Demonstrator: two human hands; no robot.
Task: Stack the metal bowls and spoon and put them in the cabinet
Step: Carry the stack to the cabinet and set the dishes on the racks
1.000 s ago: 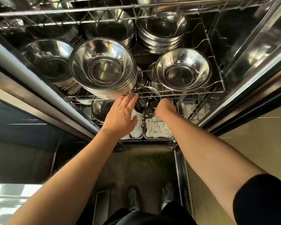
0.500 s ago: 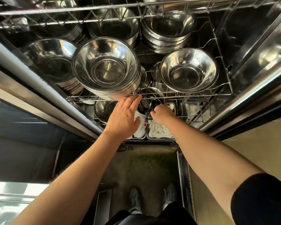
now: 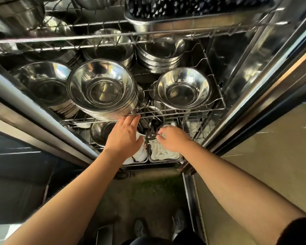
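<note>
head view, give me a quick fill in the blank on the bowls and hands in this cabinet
1. The big bowl stack sits on a ___ rack shelf.
2. The single bowl stands to the ___ of that stack.
3. The left hand is laid flat just ___ the stack's front edge.
4. Both hands reach in; the right hand has its fingers pinched on something small and ___, too tangled to identify.

Missing words: wire; right; below; dark

1. Across the middle of your view runs a steel wire shelf [image 3: 184, 110] inside the cabinet.
2. On it, centre left, stands a tall stack of shiny metal bowls [image 3: 102, 91]; further left, another stack [image 3: 44, 85].
3. Centre right sits a smaller metal bowl [image 3: 184, 88].
4. Behind, upper centre, more stacked bowls [image 3: 159, 55] rest.
</note>
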